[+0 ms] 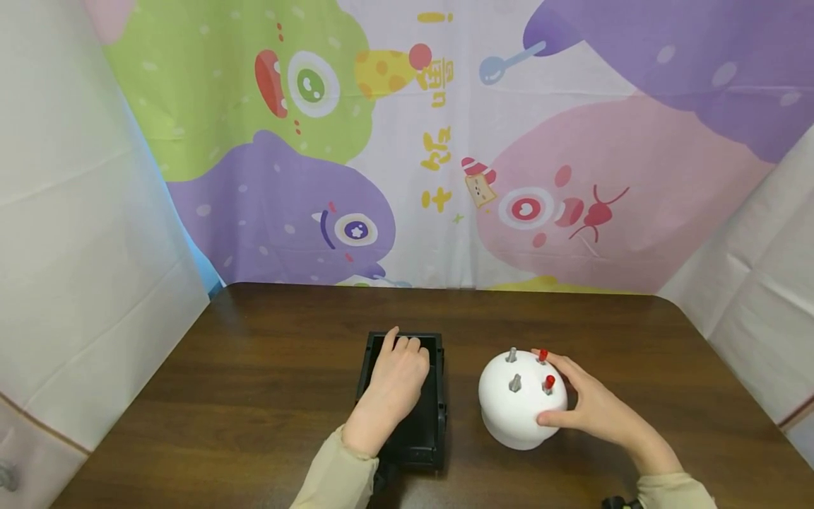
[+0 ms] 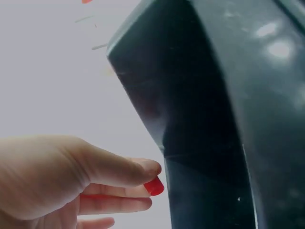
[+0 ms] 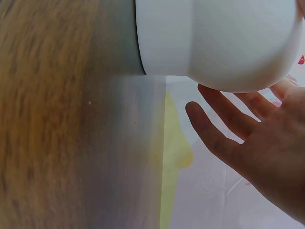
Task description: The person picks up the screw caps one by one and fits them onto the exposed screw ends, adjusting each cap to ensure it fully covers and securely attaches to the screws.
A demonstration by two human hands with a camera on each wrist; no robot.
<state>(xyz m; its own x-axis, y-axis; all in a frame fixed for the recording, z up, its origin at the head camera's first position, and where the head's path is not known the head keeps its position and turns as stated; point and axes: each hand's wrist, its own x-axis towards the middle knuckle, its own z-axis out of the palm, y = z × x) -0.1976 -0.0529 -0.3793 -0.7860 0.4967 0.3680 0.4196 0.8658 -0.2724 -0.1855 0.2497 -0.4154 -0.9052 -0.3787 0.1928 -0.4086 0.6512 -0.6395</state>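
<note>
My left hand is over a black rectangular tray. In the left wrist view, its thumb and forefinger pinch a small red cap close beside the tray's dark wall; the head view hides the cap behind the hand. My right hand holds a white dome-topped stand, thumb on the near side and forefinger at the far side. Two bare grey posts rise from the dome's left part. Red caps top the two posts on its right. From the right wrist, other fingers show loosely bent beside the stand.
Both things stand on a dark brown wooden table. Behind its far edge hangs a cartoon-printed curtain, with white sheets at the sides. A black object shows beside the right sleeve.
</note>
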